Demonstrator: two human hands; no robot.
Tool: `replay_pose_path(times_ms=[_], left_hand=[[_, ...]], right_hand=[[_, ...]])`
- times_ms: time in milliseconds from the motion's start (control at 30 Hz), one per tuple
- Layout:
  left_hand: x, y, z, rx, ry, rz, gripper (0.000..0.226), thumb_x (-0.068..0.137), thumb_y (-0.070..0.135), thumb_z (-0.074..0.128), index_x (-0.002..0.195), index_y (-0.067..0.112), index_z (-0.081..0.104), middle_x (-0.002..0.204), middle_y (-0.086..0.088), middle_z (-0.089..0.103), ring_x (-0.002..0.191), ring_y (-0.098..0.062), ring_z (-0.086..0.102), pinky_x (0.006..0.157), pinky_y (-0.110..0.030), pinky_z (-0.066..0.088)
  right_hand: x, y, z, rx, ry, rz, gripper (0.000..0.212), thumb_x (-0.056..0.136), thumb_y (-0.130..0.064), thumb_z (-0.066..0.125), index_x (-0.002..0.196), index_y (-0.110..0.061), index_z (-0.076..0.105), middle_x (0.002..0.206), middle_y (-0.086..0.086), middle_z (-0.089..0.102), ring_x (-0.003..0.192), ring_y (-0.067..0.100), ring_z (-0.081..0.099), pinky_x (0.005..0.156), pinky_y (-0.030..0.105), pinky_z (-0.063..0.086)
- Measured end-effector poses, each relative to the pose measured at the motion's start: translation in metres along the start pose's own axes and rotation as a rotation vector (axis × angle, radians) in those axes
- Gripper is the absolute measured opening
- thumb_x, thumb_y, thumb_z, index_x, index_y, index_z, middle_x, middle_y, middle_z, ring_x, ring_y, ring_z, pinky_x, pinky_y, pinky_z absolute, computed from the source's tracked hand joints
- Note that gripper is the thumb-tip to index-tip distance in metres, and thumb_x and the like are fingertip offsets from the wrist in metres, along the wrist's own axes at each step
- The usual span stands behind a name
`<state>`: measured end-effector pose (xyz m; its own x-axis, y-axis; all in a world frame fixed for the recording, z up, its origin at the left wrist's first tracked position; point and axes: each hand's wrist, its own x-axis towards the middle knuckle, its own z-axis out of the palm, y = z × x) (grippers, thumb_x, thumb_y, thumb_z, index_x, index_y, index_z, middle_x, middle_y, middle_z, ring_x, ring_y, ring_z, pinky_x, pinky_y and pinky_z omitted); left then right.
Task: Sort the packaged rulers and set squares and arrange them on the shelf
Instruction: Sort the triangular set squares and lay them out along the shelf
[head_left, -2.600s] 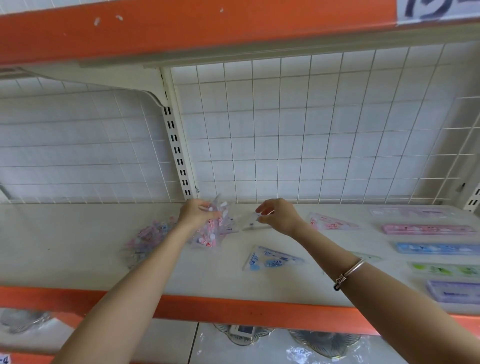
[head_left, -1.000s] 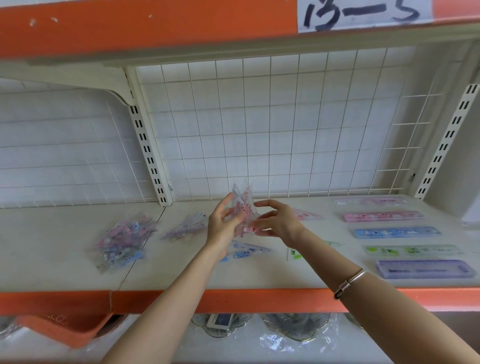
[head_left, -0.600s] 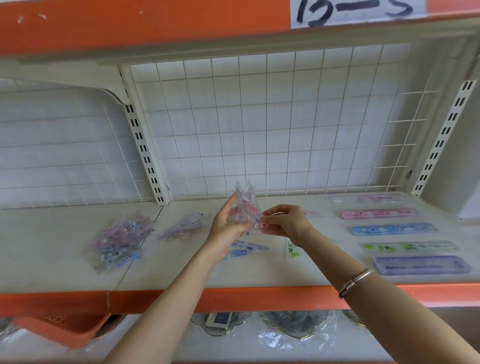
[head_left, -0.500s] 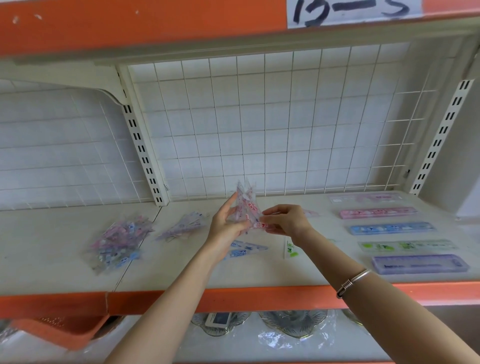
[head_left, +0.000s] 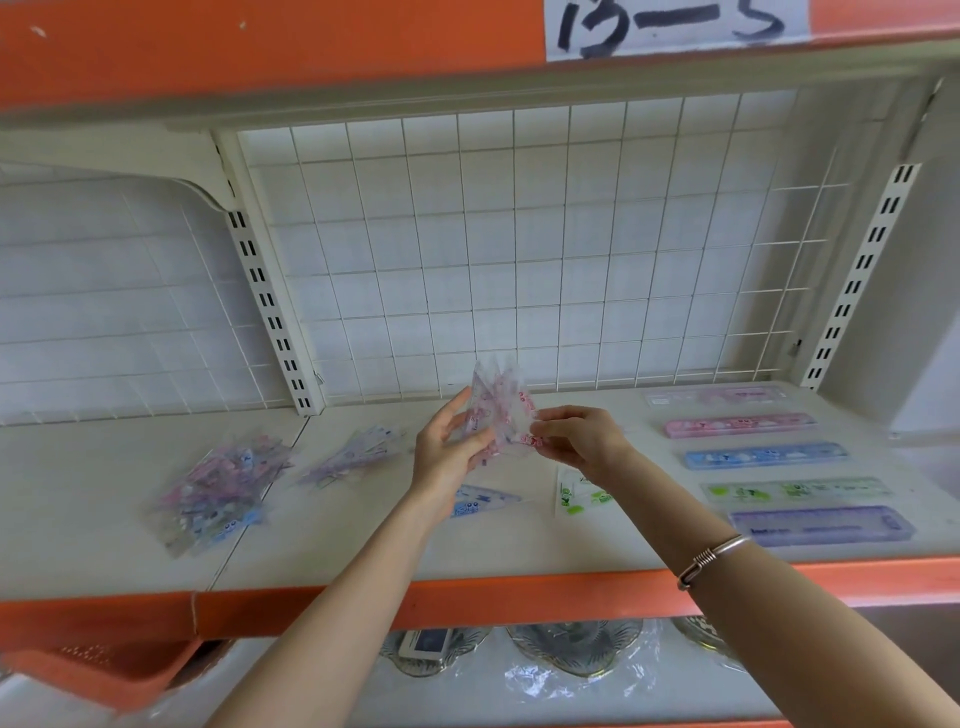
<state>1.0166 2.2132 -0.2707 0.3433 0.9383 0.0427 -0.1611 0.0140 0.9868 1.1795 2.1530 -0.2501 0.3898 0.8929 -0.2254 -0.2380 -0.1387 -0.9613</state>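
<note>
Held item: a small fan of clear-wrapped triangular set squares with pink print (head_left: 496, 410), upright in the air above the middle of the cream shelf board (head_left: 363, 551), points upward.
Left hand (head_left: 447, 447): grasping the fan from the left, fingers up its back and the thumb across the front.
Right hand (head_left: 576, 436): pinching the lower right corner of the fan with curled fingers; a silver bangle (head_left: 711, 553) is on that wrist.
Handling: the packets look very light and thin. The plastic inside is probably stiff, while the wrapper looks slippery, so loose pieces may slide apart. A pinch on the flat faces near a corner seems safest.
Sorted set squares: a blue-printed set square (head_left: 480, 503) lies flat below the left hand, and a green-printed set square (head_left: 579, 496) lies just below the right wrist.
Unsorted stock: a large heap of mixed packets (head_left: 218, 488) sits on the left, with a smaller heap (head_left: 358, 454) between it and the left hand.
Rulers: five packaged rulers lie in a column on the right, from back to front pale clear (head_left: 717, 397), pink (head_left: 737, 425), blue (head_left: 766, 457), green (head_left: 795, 490) and purple (head_left: 823, 526).
Surroundings: a white wire grid (head_left: 519, 260) backs the shelf, and an orange front edge (head_left: 519, 597) trims it.
Obstacles: setting down a pink set square likely means reaching behind the flat blue and green ones without nudging them.
</note>
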Motion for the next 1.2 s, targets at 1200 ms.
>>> replay_pose_path(times_ms=[1200], left_hand=[[0.023, 0.010, 0.014, 0.343, -0.127, 0.065, 0.058, 0.080, -0.004, 0.069, 0.129, 0.026, 0.058, 0.130, 0.004, 0.058, 0.124, -0.008, 0.047, 0.101, -0.027, 0.041]], right_hand=[[0.014, 0.001, -0.038, -1.326, 0.089, -0.789, 0.041, 0.082, -0.020, 0.070, 0.122, -0.019, 0.061, 0.125, -0.001, 0.059, 0.120, 0.020, 0.048, 0.101, 0.027, 0.025]])
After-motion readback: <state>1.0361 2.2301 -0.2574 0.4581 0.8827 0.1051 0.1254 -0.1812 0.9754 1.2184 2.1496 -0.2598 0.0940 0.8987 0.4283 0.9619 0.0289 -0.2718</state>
